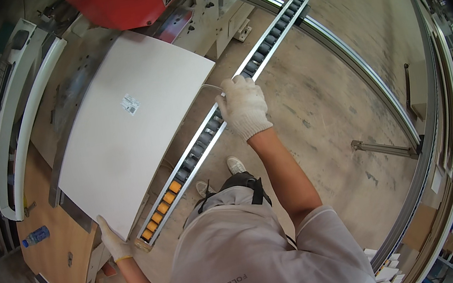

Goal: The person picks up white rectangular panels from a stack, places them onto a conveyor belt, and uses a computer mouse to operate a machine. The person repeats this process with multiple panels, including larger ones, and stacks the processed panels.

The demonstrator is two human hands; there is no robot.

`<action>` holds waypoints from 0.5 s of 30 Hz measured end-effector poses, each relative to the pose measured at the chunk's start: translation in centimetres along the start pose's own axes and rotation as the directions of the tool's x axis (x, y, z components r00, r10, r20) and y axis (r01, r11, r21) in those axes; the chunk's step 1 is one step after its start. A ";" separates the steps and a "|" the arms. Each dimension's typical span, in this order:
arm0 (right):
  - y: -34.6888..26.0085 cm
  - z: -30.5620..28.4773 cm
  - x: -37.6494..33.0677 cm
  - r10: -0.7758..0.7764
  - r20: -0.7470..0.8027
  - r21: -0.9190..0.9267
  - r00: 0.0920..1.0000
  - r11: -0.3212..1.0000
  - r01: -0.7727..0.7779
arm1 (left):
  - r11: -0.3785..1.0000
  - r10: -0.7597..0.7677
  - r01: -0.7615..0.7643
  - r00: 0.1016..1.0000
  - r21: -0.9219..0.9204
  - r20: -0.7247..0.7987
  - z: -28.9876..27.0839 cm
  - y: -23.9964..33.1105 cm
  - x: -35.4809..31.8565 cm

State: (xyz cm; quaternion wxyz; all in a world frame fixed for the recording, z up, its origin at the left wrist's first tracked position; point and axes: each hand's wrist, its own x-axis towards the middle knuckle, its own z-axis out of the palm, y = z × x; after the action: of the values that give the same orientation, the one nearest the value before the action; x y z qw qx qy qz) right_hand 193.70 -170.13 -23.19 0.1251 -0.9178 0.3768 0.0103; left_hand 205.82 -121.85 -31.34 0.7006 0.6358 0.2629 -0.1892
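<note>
A large white panel (134, 117) with a small printed label lies on the machine table. At its near left corner my left hand (114, 242), in a white knitted glove, grips the edge; the fingers under it are hidden. My right hand (244, 105), gloved the same way, is closed above the roller track (197, 149), beyond the panel's right edge. Its curled fingers hide what they hold, if anything. A thin pale cord or strip (210, 86) shows beside its thumb. The track has black rollers, with several orange ones at its near end.
A red machine housing (116, 5) stands at the far end of the table. On the wooden surface (57, 251) to the left lies a blue-labelled bottle (36, 236). A white curved frame (26, 114) rises at far left. A metal rail (356, 61) crosses the floor to the right.
</note>
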 end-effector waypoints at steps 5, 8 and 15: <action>1.5 0.0 -0.2 0.072 -0.238 0.086 0.969 0.995 -0.053 | 0.998 0.060 -0.060 0.998 0.008 0.016 0.0 -0.6 0.0; 2.1 0.5 -0.4 0.029 -0.320 0.124 0.947 0.992 0.012 | 0.999 0.034 -0.034 0.999 -0.035 0.003 -0.5 -0.8 0.3; 2.0 1.3 -1.6 -0.038 -0.371 0.135 0.928 0.986 0.095 | 0.998 0.056 -0.056 0.998 0.017 -0.010 -0.9 -1.1 -0.2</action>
State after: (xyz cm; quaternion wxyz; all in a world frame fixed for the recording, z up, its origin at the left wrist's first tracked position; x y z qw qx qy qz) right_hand 191.30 -170.12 -24.68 0.1219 -0.9037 0.3618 -0.1939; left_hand 204.89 -121.08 -32.10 0.6990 0.6498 0.2468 -0.1684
